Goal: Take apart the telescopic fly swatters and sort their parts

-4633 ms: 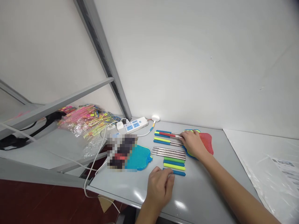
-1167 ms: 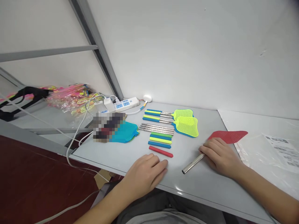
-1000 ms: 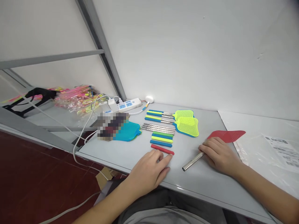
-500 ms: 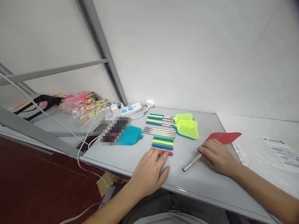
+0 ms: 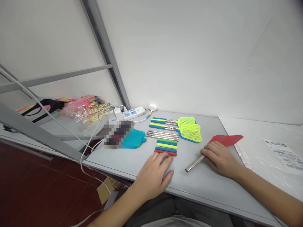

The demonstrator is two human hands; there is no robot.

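Observation:
My right hand (image 5: 220,159) is closed around a red fly swatter at the point where its metal rod (image 5: 194,164) meets the red perforated head (image 5: 228,139). The bare rod end points down and left. My left hand (image 5: 155,175) rests on the table with its fingers stretched out, the fingertips touching a red handle sleeve (image 5: 170,153). That sleeve lies against a blue sleeve (image 5: 166,149), in a row with yellow and green ones. Above the row lie several loose metal rods (image 5: 163,135).
Two pairs of yellow and blue swatters (image 5: 190,132) lie farther back. Blue swatter heads (image 5: 134,138) are stacked at left beside a pixelated patch. A power strip (image 5: 133,112) with cables stands near the wall. Plastic sheeting (image 5: 260,132) covers the right side. Bagged colourful items (image 5: 82,107) lie beyond the metal frame.
The red sleeve has been pushed away from me, up against the blue sleeve, by my left fingers. My right hand keeps its grip on the red swatter. The view has shifted slightly.

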